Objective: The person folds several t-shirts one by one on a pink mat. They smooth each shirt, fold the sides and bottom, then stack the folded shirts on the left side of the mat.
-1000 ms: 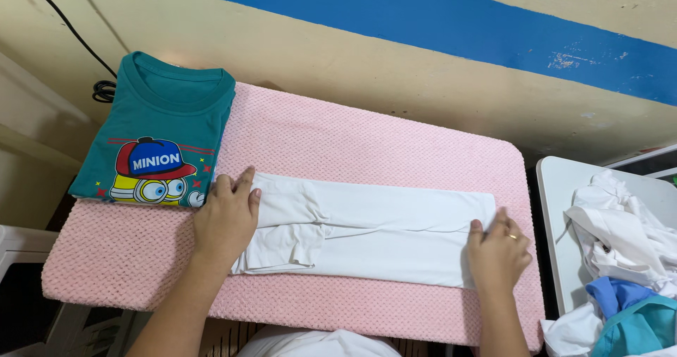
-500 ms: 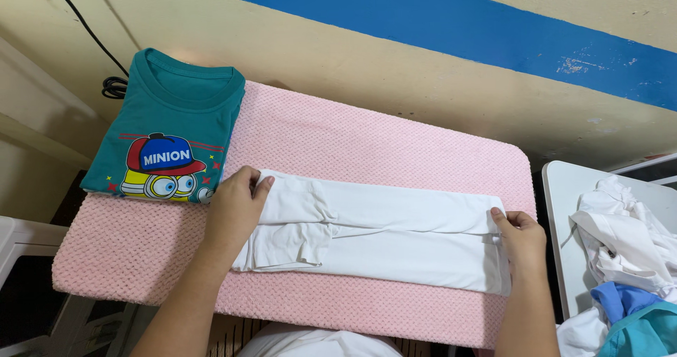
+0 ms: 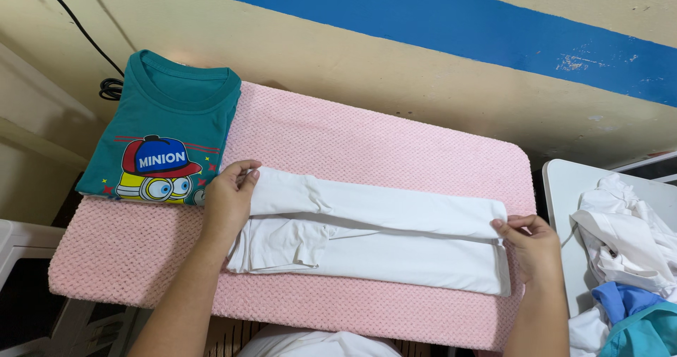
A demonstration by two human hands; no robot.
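A folded green shirt with a cartoon picture is laid at the left end of the pink pad. Just beside it, the left end of the white cloth is pinched by the left hand, with fingers curled around the top fold. The cloth is stretched long across the middle of the pad. Its right end is gripped by the right hand, thumb on top. Far right, a pile of clothes is heaped on a white table.
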